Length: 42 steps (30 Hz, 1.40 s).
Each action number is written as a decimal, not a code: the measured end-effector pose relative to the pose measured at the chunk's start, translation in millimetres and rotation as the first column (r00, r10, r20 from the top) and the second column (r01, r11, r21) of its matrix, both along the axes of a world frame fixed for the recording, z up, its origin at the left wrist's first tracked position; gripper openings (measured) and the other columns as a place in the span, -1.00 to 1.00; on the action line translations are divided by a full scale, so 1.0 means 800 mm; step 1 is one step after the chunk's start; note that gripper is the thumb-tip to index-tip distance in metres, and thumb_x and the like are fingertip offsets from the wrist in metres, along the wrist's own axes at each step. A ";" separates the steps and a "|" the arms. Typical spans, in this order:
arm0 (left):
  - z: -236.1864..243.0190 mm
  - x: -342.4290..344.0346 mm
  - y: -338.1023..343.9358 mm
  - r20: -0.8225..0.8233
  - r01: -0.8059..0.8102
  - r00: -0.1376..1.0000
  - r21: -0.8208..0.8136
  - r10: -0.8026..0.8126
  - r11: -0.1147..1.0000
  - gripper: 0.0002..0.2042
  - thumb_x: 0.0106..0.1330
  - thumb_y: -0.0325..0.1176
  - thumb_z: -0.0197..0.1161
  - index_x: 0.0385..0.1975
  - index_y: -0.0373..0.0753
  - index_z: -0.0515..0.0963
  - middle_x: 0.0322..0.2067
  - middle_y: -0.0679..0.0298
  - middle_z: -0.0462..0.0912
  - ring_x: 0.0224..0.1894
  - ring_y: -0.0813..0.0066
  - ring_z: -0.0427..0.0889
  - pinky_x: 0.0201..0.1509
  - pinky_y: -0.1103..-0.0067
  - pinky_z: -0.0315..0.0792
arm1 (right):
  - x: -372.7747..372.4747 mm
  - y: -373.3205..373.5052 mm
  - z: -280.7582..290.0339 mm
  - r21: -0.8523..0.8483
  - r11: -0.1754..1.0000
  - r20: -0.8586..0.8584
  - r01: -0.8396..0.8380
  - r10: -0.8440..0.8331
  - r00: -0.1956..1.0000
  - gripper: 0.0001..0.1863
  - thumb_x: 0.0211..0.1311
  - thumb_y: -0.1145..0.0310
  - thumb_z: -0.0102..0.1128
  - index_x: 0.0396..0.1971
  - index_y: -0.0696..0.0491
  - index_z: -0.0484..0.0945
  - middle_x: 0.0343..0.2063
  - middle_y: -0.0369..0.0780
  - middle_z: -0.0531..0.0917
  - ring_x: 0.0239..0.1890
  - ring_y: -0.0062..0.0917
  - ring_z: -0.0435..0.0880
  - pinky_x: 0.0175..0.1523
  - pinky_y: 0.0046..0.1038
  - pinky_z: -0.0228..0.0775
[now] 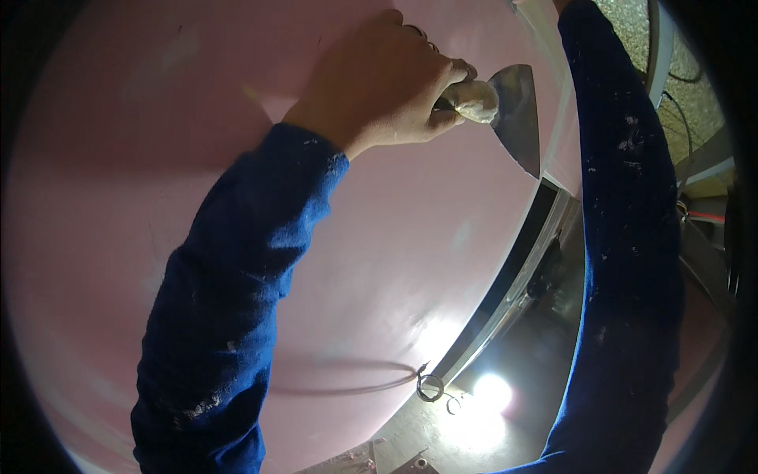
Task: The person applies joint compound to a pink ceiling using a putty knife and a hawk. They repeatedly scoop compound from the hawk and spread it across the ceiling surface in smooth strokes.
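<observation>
My left hand (395, 87) is closed round the handle of a putty knife (517, 118). The handle's end by the blade looks pale and smeared. Its wide, fan-shaped grey metal blade points right, close to the right edge of a large, curved pink panel (379, 261); whether it touches the panel, I cannot tell. My right arm reaches up along the right side in a blue sleeve with pale specks. Only a sliver of my right hand (562, 5) shows at the top edge, and its fingers are cut off from view.
A dark gap and a metal strip (505, 304) run along the panel's right edge. Near its lower end is a dark looped cable or ring (429, 387). A bright lamp (492, 391) glares below right. Metal framework and a dark cable (683, 118) stand beyond my right arm.
</observation>
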<state>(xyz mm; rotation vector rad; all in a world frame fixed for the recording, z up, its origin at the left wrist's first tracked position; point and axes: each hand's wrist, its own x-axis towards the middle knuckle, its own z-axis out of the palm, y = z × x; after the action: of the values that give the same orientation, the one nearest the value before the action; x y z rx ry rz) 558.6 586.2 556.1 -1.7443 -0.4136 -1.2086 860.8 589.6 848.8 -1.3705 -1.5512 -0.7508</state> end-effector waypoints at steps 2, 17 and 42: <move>-0.003 0.001 0.000 0.021 -0.063 0.998 0.037 0.062 0.997 -0.52 0.18 0.03 0.50 0.09 0.03 0.69 -0.30 0.24 0.80 -0.25 0.40 0.73 0.15 0.41 0.51 | 0.001 -0.002 -0.004 0.006 1.000 0.041 0.023 -0.023 0.999 -0.54 0.36 0.10 0.18 0.13 0.07 0.53 0.17 -0.04 0.48 0.18 -0.03 0.57 0.18 -0.07 0.57; -0.002 -0.003 -0.025 -0.001 -0.052 0.999 -0.065 0.052 0.997 -0.54 0.19 -0.01 0.48 0.10 0.09 0.67 -0.35 0.34 0.78 -0.20 0.44 0.71 0.08 0.44 0.48 | 0.133 0.053 -0.030 0.184 0.702 0.618 0.688 -0.627 0.474 -0.78 0.27 0.30 0.23 -0.24 0.08 0.77 -0.26 -0.07 0.80 -0.10 -0.19 0.80 0.01 -0.21 0.66; -0.322 -0.067 -0.141 0.161 0.309 0.941 -0.770 -0.299 0.558 -0.65 0.25 -0.25 0.43 -0.03 -0.19 0.54 -0.28 0.10 0.70 -0.26 -0.01 0.67 -0.20 0.23 0.52 | 0.101 -0.270 -0.851 0.262 0.882 -0.959 -0.393 0.285 0.000 -0.47 0.34 0.19 0.24 0.23 0.15 0.50 0.16 -0.12 0.59 0.21 -0.33 0.52 0.36 -0.29 0.27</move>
<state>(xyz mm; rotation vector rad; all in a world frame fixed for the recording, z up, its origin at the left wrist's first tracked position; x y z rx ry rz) 505.1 473.5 298.1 -2.6727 -0.7608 -1.3871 941.5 373.3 168.0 -0.9948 -0.6197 0.6222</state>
